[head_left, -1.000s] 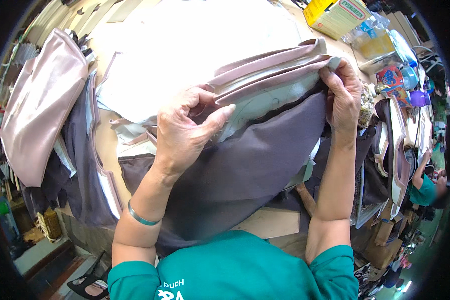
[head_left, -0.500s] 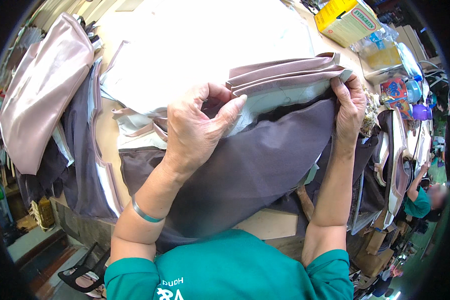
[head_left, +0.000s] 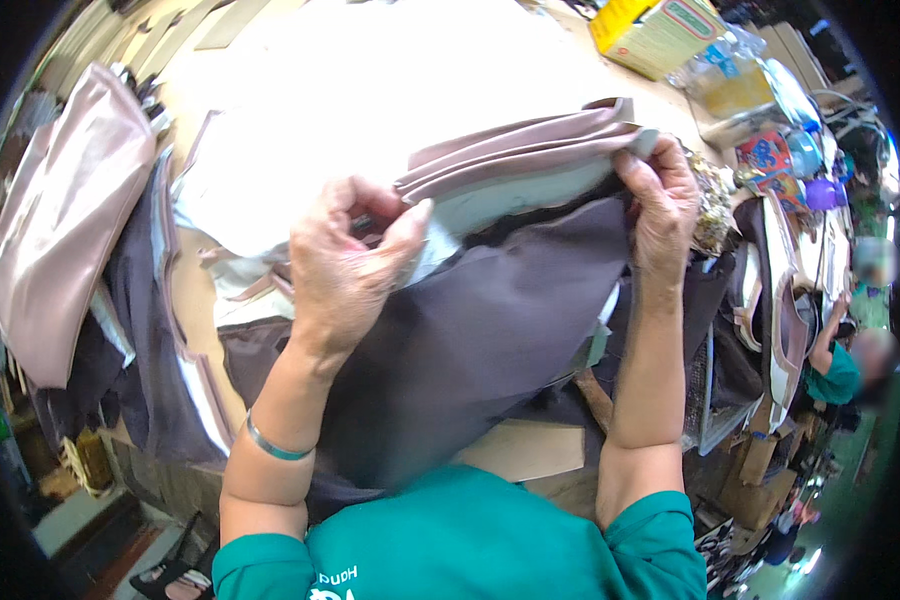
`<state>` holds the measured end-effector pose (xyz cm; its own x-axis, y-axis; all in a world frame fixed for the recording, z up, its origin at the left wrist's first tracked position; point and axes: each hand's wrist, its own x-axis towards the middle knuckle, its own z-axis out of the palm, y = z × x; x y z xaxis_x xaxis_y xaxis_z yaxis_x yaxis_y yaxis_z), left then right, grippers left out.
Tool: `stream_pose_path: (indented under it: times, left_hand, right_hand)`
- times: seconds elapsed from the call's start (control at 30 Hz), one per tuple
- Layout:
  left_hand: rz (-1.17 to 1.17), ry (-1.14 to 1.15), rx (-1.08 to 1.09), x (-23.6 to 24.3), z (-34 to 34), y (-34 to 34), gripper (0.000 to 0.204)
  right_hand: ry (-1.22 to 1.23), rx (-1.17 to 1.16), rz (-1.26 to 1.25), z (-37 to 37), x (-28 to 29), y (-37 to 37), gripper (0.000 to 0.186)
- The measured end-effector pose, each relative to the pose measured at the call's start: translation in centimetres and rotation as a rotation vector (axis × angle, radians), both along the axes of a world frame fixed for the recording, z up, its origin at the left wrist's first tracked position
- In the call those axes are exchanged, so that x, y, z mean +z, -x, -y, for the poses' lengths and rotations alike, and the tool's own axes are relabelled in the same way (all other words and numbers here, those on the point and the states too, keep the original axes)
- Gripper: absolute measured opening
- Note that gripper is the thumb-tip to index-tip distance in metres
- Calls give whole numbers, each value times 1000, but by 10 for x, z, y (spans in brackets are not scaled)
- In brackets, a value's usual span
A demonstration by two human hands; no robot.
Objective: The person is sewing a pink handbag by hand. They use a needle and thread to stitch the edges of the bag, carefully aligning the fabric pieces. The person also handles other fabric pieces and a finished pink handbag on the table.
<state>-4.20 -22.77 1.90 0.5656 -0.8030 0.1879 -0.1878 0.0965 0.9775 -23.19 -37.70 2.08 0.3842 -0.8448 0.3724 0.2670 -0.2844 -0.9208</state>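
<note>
Pinkish-brown leather panels, with pale backing and a dark lining, stretch between my hands over the table's near side. At the left end of the folded edges my left hand is closed, thumb and forefinger pinching the leather. My right hand grips the far right corner of the stacked edges between thumb and fingers. The lining hangs down in front, over the table edge towards my body. My left fingertips are partly hidden behind the leather.
More pink leather pieces with dark lining lie at the left. A yellow box, plastic bags and a purple container stand at the far right. Cut pieces are piled at the right; a person in green is beyond.
The whole view has shifted, so the hands, leather and surrounding things appear further left. Both hands keep their hold, and the folded edges have changed little.
</note>
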Motion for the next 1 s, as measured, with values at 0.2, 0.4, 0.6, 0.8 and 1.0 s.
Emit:
stream_pose_path:
  times: [0.2, 0.4, 0.6, 0.8, 1.0]
  left_hand:
    - [4, -4, -3, -4, 1, -2, 14]
    - [-46, -41, -44, -6, -2, -4, 14]
    - [-94, -15, -53, -7, -3, -3, 13]
    - [-131, -48, -70, -10, -3, -5, 13]
    - [-122, -28, -88, -14, -2, -7, 13]
  right_hand:
    - [-39, -10, 151, -1, 2, -3, 15]
    - [-81, 4, 217, -5, 6, -1, 11]
    - [-121, -12, 123, -2, 19, 0, 10]
    - [-281, 178, 237, 12, 19, 3, 10]
    - [-307, 210, 225, 18, 17, 4, 11]
